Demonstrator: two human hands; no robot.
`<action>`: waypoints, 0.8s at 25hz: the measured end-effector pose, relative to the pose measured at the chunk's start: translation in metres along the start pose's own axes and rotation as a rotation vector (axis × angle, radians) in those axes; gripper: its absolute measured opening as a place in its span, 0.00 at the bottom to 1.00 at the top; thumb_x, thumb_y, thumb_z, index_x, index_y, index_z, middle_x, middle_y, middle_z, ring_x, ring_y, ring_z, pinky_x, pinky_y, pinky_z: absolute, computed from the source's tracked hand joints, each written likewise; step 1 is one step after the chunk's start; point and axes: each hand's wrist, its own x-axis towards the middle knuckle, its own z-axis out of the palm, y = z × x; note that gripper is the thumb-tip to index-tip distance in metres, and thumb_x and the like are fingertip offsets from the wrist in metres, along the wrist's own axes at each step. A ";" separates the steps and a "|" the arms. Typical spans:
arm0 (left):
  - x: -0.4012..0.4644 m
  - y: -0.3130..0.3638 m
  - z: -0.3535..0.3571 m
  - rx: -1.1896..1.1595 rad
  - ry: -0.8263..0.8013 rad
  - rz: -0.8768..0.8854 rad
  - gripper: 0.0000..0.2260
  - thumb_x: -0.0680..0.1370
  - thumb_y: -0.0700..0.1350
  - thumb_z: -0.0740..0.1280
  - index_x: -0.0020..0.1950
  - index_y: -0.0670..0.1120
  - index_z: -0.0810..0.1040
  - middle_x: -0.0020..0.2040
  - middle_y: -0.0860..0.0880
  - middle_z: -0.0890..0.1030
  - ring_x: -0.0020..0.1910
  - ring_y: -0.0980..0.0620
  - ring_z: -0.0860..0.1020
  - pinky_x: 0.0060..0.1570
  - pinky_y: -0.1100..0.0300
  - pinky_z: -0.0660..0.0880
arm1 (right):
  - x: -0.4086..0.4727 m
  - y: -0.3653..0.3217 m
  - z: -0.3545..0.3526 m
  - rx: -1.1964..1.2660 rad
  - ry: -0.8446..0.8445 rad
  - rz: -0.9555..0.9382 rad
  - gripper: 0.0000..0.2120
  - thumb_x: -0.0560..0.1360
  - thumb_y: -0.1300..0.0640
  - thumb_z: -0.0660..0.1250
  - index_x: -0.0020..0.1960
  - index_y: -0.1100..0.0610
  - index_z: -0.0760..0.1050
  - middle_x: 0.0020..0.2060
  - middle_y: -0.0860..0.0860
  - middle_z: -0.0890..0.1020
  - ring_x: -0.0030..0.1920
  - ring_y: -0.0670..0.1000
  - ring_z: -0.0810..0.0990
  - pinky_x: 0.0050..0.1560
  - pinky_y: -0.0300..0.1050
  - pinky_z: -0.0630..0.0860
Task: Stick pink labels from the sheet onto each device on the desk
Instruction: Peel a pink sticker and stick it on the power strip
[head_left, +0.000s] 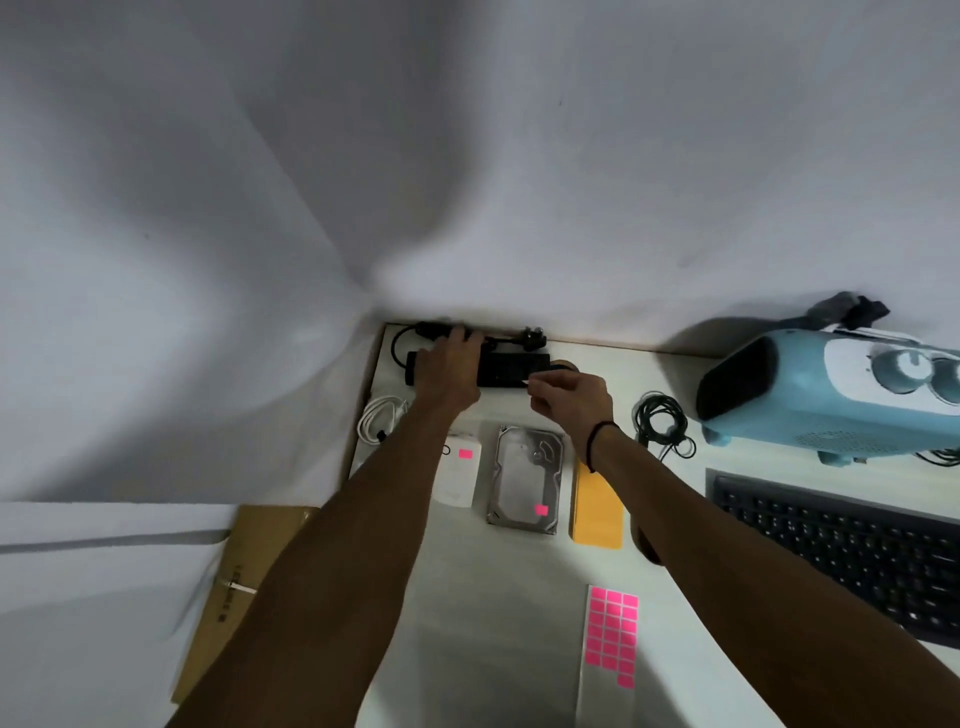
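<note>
We see both arms reaching to the far left corner of the counter (467, 597). Left hand (449, 371) lies over the left part of the black power adapter (511, 368), fingers (460, 338) curled over its far edge, holding it down. Right hand (569, 397) sits at the adapter's near right side, fingertips pinched together on something small and pale; we cannot tell if it is a label.

Label sheet (610, 642) lies near the front edge, pink labels filling its top part. White device (460, 475) and hard drive (525, 480) sit side by side mid-counter, just nearer than the adapter, each with one pink label on it. Orange pad (597, 512) just right of the drive. White cable (379, 418) at the left edge. Dark coiled cable (662, 421), blue heater (831, 389) and black keyboard (841, 551) toward the right edge. Cardboard box (228, 597) stands off the left edge.
</note>
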 end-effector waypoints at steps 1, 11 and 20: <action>0.011 0.000 0.001 0.048 -0.060 0.024 0.34 0.71 0.42 0.76 0.75 0.48 0.67 0.70 0.43 0.71 0.62 0.39 0.77 0.54 0.44 0.76 | 0.006 0.001 0.001 0.012 -0.004 0.014 0.05 0.71 0.60 0.76 0.47 0.57 0.86 0.42 0.54 0.87 0.43 0.50 0.86 0.52 0.46 0.83; 0.051 -0.002 0.038 0.307 -0.150 0.067 0.51 0.66 0.45 0.81 0.81 0.54 0.53 0.75 0.44 0.64 0.63 0.34 0.75 0.62 0.33 0.71 | 0.027 0.021 -0.001 0.071 -0.011 0.117 0.05 0.72 0.63 0.74 0.45 0.55 0.85 0.44 0.54 0.87 0.45 0.51 0.85 0.55 0.46 0.82; 0.027 0.002 -0.015 -0.040 -0.099 -0.011 0.40 0.62 0.50 0.76 0.72 0.54 0.63 0.70 0.45 0.68 0.59 0.36 0.77 0.59 0.34 0.71 | 0.004 -0.001 -0.025 0.158 -0.028 0.004 0.08 0.69 0.59 0.78 0.47 0.58 0.86 0.44 0.55 0.87 0.43 0.50 0.87 0.54 0.47 0.82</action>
